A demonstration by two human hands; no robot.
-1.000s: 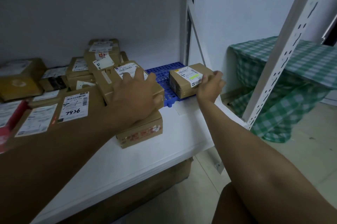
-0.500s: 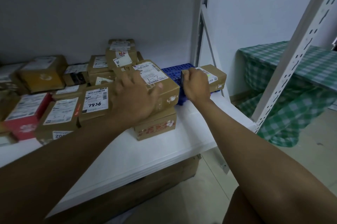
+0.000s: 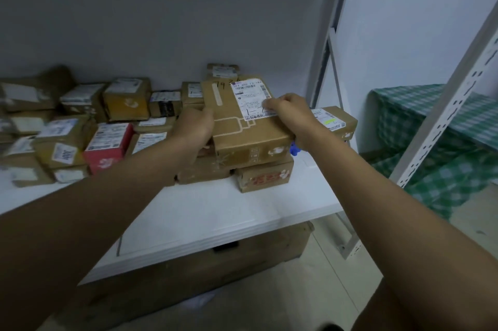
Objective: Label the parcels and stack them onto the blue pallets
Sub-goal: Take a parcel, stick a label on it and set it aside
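A long brown parcel [image 3: 242, 126] with a white shipping label is lifted off the pile and tilted toward me. My left hand [image 3: 195, 126] grips its left edge and my right hand [image 3: 289, 111] grips its right edge over the label. A smaller labelled parcel [image 3: 334, 120] sits on the blue pallet [image 3: 294, 149], of which only a corner shows under my right wrist. Two brown boxes [image 3: 265, 175] lie on the white shelf [image 3: 215, 212] below the held parcel.
Many labelled parcels, one of them red [image 3: 107, 147], crowd the shelf's left half against the grey wall. A white perforated rack upright [image 3: 444, 115] stands at the right, with a green checked cloth [image 3: 458, 147] behind it. A brown carton [image 3: 202, 274] lies under the shelf.
My right hand left the small parcel on the pallet and came over to the long parcel. Both hands now hold that parcel, raised off the stack; my view shifted left.
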